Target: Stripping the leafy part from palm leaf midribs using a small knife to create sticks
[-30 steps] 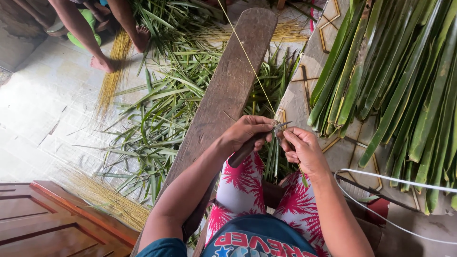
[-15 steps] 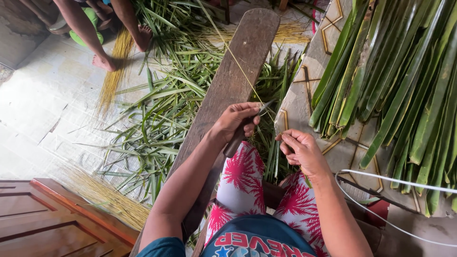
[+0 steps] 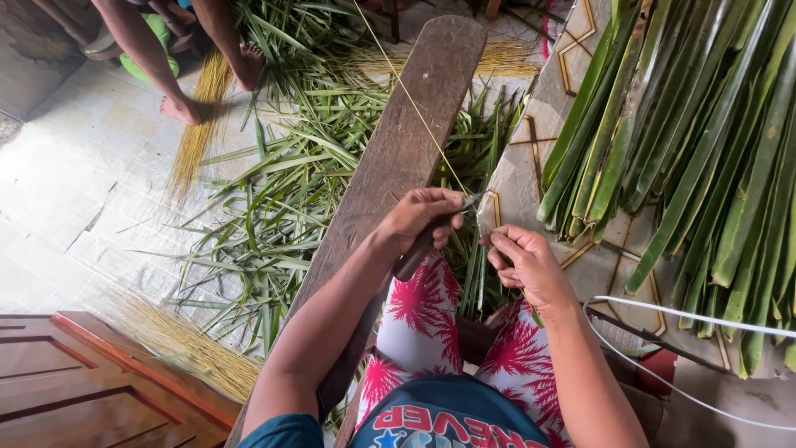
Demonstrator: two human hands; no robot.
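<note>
The left hand (image 3: 419,217) grips a knife (image 3: 431,236), its blade pointing right toward the right hand (image 3: 521,261). That hand pinches a thin yellow leaf rib (image 3: 412,101), which runs up and away along the wooden plank (image 3: 398,158).

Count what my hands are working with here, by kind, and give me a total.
Hands: 2, left hand and right hand
Knife in the left hand: 1
Thin leaf rib, straw-coloured: 1
Wooden plank: 1
Total: 5
</note>
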